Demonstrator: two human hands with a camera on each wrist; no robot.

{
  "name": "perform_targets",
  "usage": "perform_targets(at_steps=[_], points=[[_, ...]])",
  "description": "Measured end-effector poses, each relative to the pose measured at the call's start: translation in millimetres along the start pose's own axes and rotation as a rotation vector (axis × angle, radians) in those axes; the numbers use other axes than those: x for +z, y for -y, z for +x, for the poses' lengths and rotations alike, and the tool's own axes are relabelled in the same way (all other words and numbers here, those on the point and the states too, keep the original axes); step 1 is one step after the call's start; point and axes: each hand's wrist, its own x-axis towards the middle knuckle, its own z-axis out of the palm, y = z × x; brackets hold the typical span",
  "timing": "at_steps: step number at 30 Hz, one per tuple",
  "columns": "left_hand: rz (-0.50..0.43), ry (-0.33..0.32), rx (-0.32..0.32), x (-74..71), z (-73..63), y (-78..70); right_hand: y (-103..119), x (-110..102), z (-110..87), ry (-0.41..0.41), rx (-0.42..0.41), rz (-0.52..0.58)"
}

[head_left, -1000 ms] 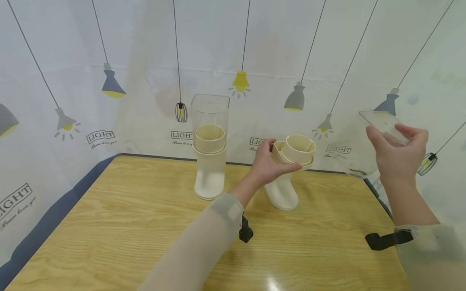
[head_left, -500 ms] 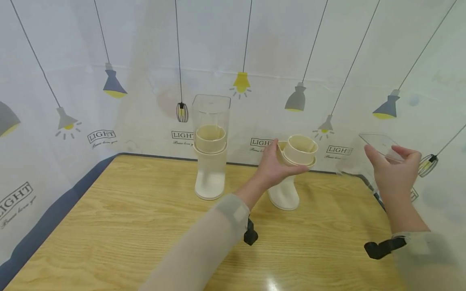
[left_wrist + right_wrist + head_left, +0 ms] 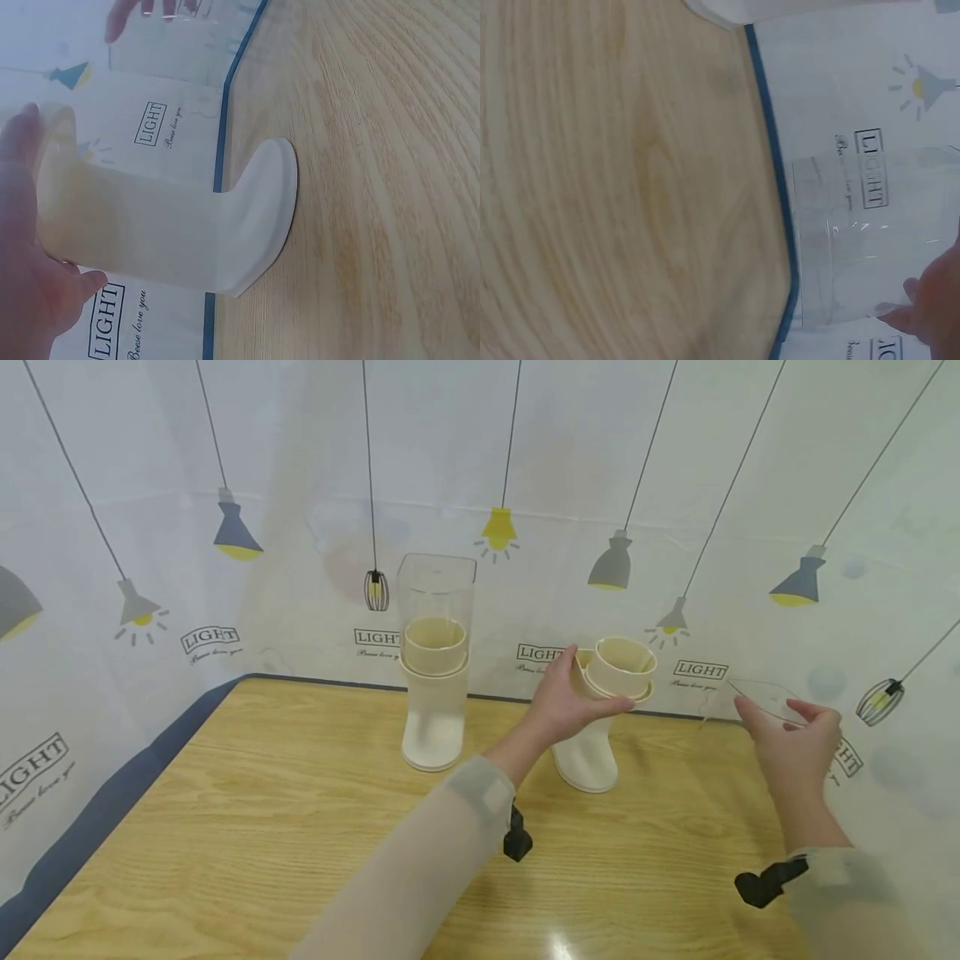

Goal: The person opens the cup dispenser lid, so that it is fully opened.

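My left hand [image 3: 566, 700] grips a cream pet-feeder-like stand [image 3: 588, 760] just below its round collar, fingers behind and thumb in front. In the left wrist view the stand's curved foot [image 3: 262, 217] appears to rest on the table. To the right, my right hand [image 3: 798, 747] pinches a clear plastic container [image 3: 855, 247] by its wall, fingers and thumb on either side. This container is held in the air, apart from the stand, and is hard to make out against the backdrop.
Left of the held stand, a matching cream stand [image 3: 435, 718] bears a clear square container [image 3: 437, 585] on top. Behind the wooden table [image 3: 300, 818] hangs a white sheet [image 3: 315, 468] printed with lamps. The table's dark blue back edge meets it.
My right hand has come down and left with the clear container, nearer the stand. The left hand has shifted slightly right, still holding the stand, which leans less.
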Motion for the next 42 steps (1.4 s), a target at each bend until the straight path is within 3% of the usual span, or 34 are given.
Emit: perform_targets(at_steps=[8, 15, 19, 28, 42], points=[[-0.015, 0.02, -0.008, -1.6, 0.2, 1.6, -16.0, 8.1, -1.2, 0.011, -0.038, -0.088], [-0.027, 0.026, 0.001, -2.8, 2.1, 1.7, -28.0, 5.4, 2.0, 0.047, -0.136, -0.121], [-0.019, 0.029, 0.004, -3.3, 3.3, 1.9, -33.1, 0.9, 3.7, 0.08, -0.186, -0.202], [-0.024, 0.039, -0.007, -5.0, 3.5, 3.8, -41.0, -2.8, 6.5, 0.121, -0.207, -0.318], [-0.029, 0.059, -0.006, -6.3, 6.0, 4.5, -43.2, -5.5, 8.3, 0.151, -0.236, -0.319]])
